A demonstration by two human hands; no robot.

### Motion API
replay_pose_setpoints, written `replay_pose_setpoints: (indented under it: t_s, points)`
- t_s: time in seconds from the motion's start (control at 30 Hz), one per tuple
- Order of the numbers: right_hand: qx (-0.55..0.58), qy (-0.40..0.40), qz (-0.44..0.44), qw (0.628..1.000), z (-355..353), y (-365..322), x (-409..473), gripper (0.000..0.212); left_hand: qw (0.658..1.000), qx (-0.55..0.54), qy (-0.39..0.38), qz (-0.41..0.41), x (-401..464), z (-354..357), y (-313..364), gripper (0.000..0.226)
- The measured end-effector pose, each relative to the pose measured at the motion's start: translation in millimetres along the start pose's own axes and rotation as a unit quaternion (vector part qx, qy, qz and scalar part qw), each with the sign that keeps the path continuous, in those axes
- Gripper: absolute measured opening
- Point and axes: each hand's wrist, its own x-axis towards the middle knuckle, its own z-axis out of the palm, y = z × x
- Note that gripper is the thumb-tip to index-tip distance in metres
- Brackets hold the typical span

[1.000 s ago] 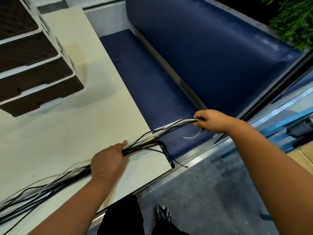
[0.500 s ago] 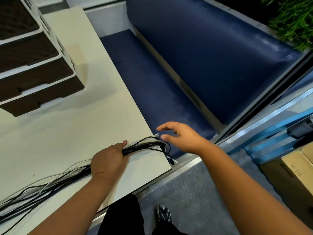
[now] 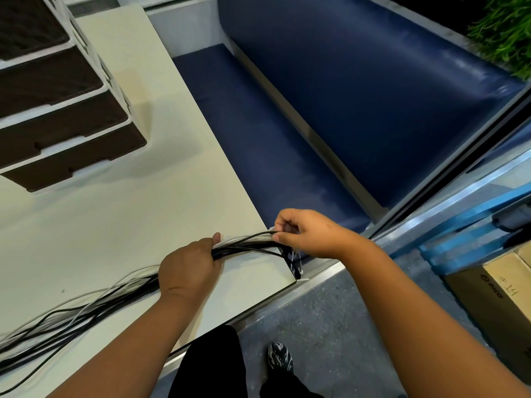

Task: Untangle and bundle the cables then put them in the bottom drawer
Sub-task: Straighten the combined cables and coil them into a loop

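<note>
Drawer unit point(image 3: 57, 110) far up-left of my hands: white frame, dark brown fronts with small notch pulls, all closed, bottom drawer point(image 3: 74, 165) sitting just above the tabletop point(image 3: 143, 202). Tabletop is smooth, matte off-white.

Cables point(image 3: 71, 314): thin black and white leads, loose and fanned out left of my left hand, pulled into one tight run where they pass through it.

Left hand point(image 3: 188, 271) knuckles-up on the tabletop, fingers wrapped round the bundle, thumb along the top.

Short span of cable bridges the two hands. The ends droop over the tabletop corner just below my right hand.

Right hand point(image 3: 309, 232) at the tabletop corner, fingertips pinching the ends of a few leads.

Beyond it: blue padded bench point(image 3: 287, 156), glossy vinyl. Speckled grey floor point(image 3: 330, 340) below, my shoe point(image 3: 280, 356) on it. Cardboard box point(image 3: 494, 297) far right.
</note>
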Motion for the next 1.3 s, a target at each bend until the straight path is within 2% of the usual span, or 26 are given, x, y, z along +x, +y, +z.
replay_pose_setpoints:
  t_s: [0.13, 0.27, 0.33, 0.4, 0.43, 0.47, 0.53, 0.6, 0.67, 0.73, 0.93, 1.03, 1.17, 1.3]
  points:
    - [-0.07, 0.039, 0.047, 0.996, -16.5, 12.7, 3.2, 0.019, 1.0, 0.008, -0.002, -0.005, 0.3, 0.1, -0.2, 0.039]
    - [-0.079, 0.121, 0.121, 0.982, -37.7, 47.0, -2.7, 0.015, 1.0, 0.006, -0.004, -0.004, 0.4, 0.9, -0.1, 0.039]
    - [-0.085, 0.123, 0.142, 0.979, -42.3, 61.4, -7.0, 0.009, 1.0, 0.001, -0.003, -0.004, 0.5, 0.4, -0.3, 0.041]
    - [-0.106, 0.098, 0.146, 0.979, -38.9, 66.6, -10.1, 0.038, 1.0, -0.006, -0.003, -0.002, -0.4, 0.4, -0.8, 0.044]
    - [-0.102, 0.105, 0.137, 0.98, -33.9, 65.1, -10.9, 0.044, 1.0, -0.01, -0.001, -0.002, -1.1, 0.8, -0.7, 0.045]
    - [-0.084, 0.128, 0.119, 0.981, -26.8, 61.4, -11.3, 0.042, 1.0, -0.013, 0.001, -0.002, -0.9, 1.3, -0.5, 0.044]
    - [-0.031, 0.177, 0.077, 0.981, -8.1, 49.3, -10.8, 0.019, 1.0, -0.011, 0.004, -0.007, 0.0, 2.3, -0.9, 0.041]
    - [0.012, 0.146, 0.063, 0.987, 11.8, 38.5, -8.9, 0.006, 1.0, -0.005, 0.003, -0.009, 0.5, 2.9, -1.2, 0.04]
    - [0.032, 0.099, 0.055, 0.993, 27.7, 34.1, -7.0, 0.01, 1.0, 0.0, -0.001, -0.008, 1.1, 2.9, -1.4, 0.04]
    - [0.031, 0.093, 0.049, 0.994, 34.1, 34.7, -5.8, 0.012, 1.0, 0.002, 0.0, -0.008, 1.5, 2.4, -0.9, 0.039]
    - [-0.062, 0.103, 0.009, 0.993, 28.2, 36.1, -4.4, 0.005, 1.0, 0.01, 0.003, -0.01, 0.1, 1.6, -0.4, 0.036]
    - [-0.019, 0.105, 0.013, 0.994, 15.0, 33.6, -11.1, 0.011, 1.0, 0.009, 0.002, -0.008, 0.2, 0.9, 0.8, 0.037]
    - [0.027, 0.014, 0.039, 0.999, -11.4, 31.1, -20.8, 0.027, 1.0, 0.013, 0.005, -0.008, 0.4, 0.5, 1.1, 0.038]
    - [0.019, -0.02, 0.059, 0.998, -32.1, 29.9, -25.8, 0.038, 1.0, 0.01, 0.001, -0.007, 0.5, 0.4, 1.6, 0.038]
